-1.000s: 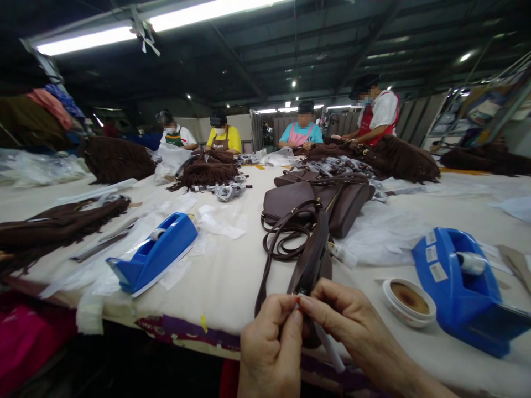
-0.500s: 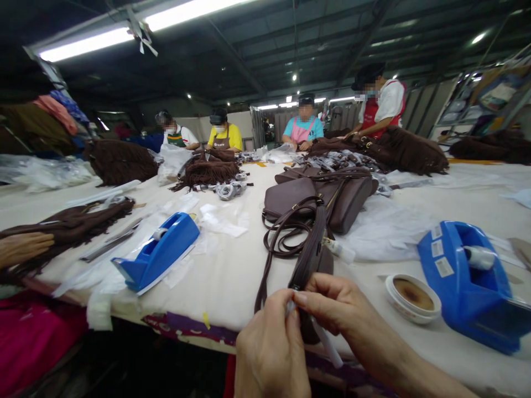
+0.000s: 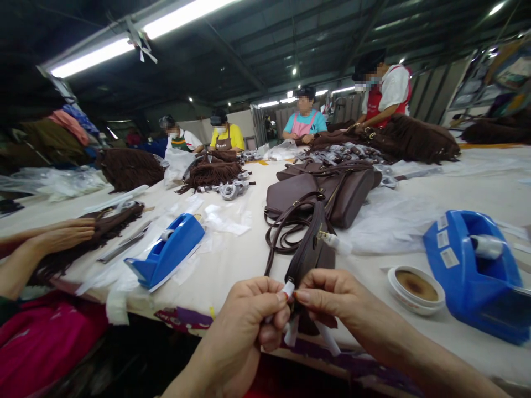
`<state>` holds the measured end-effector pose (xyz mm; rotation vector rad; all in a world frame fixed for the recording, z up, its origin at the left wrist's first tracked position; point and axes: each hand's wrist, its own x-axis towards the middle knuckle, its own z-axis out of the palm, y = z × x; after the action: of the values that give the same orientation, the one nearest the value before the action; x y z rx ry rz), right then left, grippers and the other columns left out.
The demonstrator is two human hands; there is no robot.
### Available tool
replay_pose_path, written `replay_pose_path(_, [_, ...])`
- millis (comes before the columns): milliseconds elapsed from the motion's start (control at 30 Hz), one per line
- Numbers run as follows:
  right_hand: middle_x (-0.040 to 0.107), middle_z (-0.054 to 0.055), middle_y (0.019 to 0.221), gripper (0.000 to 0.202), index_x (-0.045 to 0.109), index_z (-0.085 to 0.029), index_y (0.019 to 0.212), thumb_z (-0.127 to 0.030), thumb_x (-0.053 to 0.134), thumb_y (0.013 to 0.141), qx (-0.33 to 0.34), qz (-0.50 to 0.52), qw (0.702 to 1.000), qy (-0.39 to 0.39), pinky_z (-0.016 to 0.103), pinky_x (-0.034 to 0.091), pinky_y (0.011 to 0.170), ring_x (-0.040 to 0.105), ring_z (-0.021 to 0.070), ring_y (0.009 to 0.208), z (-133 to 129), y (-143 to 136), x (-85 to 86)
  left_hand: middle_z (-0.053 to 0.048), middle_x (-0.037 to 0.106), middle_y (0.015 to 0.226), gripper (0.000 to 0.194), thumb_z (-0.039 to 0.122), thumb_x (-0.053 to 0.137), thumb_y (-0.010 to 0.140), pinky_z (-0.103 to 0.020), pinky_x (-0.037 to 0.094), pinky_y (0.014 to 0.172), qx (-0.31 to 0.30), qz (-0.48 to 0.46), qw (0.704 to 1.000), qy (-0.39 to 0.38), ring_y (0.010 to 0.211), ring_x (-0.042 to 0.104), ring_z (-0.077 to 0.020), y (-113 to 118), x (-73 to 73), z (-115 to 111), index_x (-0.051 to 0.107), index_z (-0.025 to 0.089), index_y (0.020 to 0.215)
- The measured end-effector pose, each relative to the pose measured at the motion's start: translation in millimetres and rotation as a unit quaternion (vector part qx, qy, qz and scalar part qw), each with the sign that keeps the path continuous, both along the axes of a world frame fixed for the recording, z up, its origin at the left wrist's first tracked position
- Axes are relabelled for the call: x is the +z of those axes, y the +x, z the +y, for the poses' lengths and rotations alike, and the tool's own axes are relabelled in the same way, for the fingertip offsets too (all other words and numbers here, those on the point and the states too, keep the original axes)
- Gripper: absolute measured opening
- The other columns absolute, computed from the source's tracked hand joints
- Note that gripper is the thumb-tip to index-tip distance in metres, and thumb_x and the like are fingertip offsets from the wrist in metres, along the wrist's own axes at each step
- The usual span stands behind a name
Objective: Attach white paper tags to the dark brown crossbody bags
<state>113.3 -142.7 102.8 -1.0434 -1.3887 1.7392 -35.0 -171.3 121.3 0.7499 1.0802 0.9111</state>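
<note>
At the table's near edge lies a dark brown zipped bag point(image 3: 312, 251) with a strap looped beside it. My left hand point(image 3: 253, 318) pinches a small white strip point(image 3: 288, 288) at the bag's near end, thumb against fingers. Close on its right, my right hand point(image 3: 332, 298) is also closed at the same end, its fingertips nearly touching the left ones; what they grip is too small to make out. More white strips hang below the fingers. Just behind are more smooth brown bags point(image 3: 327, 193).
Blue tape dispensers stand at left point(image 3: 168, 251) and right point(image 3: 477, 276), with a round tub point(image 3: 416, 288) of brown paste by the right one. At far left, another person's hands point(image 3: 62, 235) rest on fringed brown material. Several people work across the table point(image 3: 232, 254).
My left hand has turned and opened out to the left, showing a white strip between its fingers. The view has shifted slightly. A second hand of the neighbour has come into view.
</note>
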Motion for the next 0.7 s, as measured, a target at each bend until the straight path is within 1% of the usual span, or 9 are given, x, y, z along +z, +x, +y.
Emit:
replay_pose_path(100, [0.051, -0.004, 0.052, 0.025, 0.056, -0.013, 0.066, -0.037, 0.061, 0.067, 0.000, -0.005, 1.000, 0.009, 0.019, 0.029, 0.044, 0.039, 0.0059, 0.046, -4, 6, 5.2, 0.005, 0.044, 0.045, 0.010, 0.008, 0.053, 0.068, -0.016, 0.012, 0.039, 0.019, -0.031, 0.999, -0.025, 0.034, 0.024, 0.0002, 0, -0.2, 0, 0.050, 0.012, 0.059])
replay_pose_path(167, [0.052, -0.003, 0.053, 0.023, 0.056, -0.013, 0.068, -0.036, 0.060, 0.069, -0.013, -0.013, 1.000, 0.025, 0.019, 0.030, 0.045, 0.041, 0.0063, 0.046, -7, 8, 5.3, 0.005, 0.044, 0.045, 0.009, 0.006, 0.053, 0.066, -0.015, 0.013, 0.038, 0.018, -0.054, 0.997, -0.043, 0.034, 0.025, 0.0004, -1, 0.5, 0, 0.051, 0.012, 0.059])
replay_pose_path(233, [0.051, -0.005, 0.052, 0.021, 0.054, -0.014, 0.075, -0.034, 0.059, 0.071, -0.032, -0.016, 0.998, 0.041, 0.020, 0.031, 0.045, 0.042, 0.0070, 0.046, -9, 8, 0.5, 0.004, 0.044, 0.046, 0.010, 0.005, 0.051, 0.066, -0.014, 0.015, 0.037, 0.011, -0.082, 0.995, -0.059, 0.033, 0.026, 0.0007, -1, 2.3, 1, 0.052, 0.011, 0.058])
replay_pose_path(333, [0.051, -0.007, 0.052, 0.020, 0.045, -0.018, 0.083, -0.032, 0.057, 0.075, -0.067, 0.000, 0.996, 0.066, 0.019, 0.032, 0.044, 0.043, 0.0075, 0.046, -14, 2, -13.6, 0.004, 0.043, 0.047, 0.014, 0.003, 0.047, 0.066, -0.013, 0.018, 0.037, 0.011, -0.120, 0.988, -0.096, 0.033, 0.026, 0.0011, 1, 7.0, 1, 0.053, 0.009, 0.056])
replay_pose_path(433, [0.052, -0.007, 0.056, 0.018, 0.040, -0.020, 0.077, -0.032, 0.053, 0.079, -0.104, 0.024, 0.990, 0.086, 0.019, 0.034, 0.044, 0.045, 0.0070, 0.046, -19, -10, -27.2, 0.003, 0.041, 0.044, 0.018, 0.003, 0.043, 0.067, -0.012, 0.020, 0.035, 0.028, -0.120, 0.984, -0.133, 0.031, 0.027, 0.0008, 4, 12.1, 0, 0.055, 0.007, 0.055])
replay_pose_path(500, [0.050, -0.007, 0.055, 0.018, 0.039, -0.020, 0.074, -0.031, 0.053, 0.080, -0.135, 0.028, 0.986, 0.091, 0.018, 0.033, 0.042, 0.045, 0.0065, 0.044, -22, -18, -32.1, 0.003, 0.042, 0.044, 0.020, 0.002, 0.041, 0.067, -0.012, 0.020, 0.034, 0.038, -0.108, 0.984, -0.138, 0.031, 0.027, 0.0009, 6, 14.5, -1, 0.056, 0.007, 0.055])
replay_pose_path(600, [0.045, -0.009, 0.050, 0.020, 0.038, -0.021, 0.070, -0.029, 0.055, 0.078, -0.158, 0.040, 0.983, 0.085, 0.017, 0.029, 0.038, 0.041, 0.0054, 0.039, -24, -27, -33.9, 0.003, 0.042, 0.044, 0.020, 0.001, 0.041, 0.068, -0.011, 0.019, 0.033, 0.051, -0.092, 0.984, -0.142, 0.030, 0.026, 0.0011, 8, 15.9, -3, 0.054, 0.007, 0.054])
replay_pose_path(700, [0.042, -0.010, 0.049, 0.021, 0.040, -0.020, 0.067, -0.028, 0.058, 0.075, -0.177, 0.068, 0.980, 0.065, 0.016, 0.028, 0.038, 0.038, 0.0045, 0.039, -25, -34, -33.9, 0.003, 0.042, 0.044, 0.018, 0.001, 0.042, 0.067, -0.011, 0.019, 0.034, 0.059, -0.089, 0.985, -0.139, 0.031, 0.027, 0.0004, 10, 16.4, -5, 0.053, 0.008, 0.054])
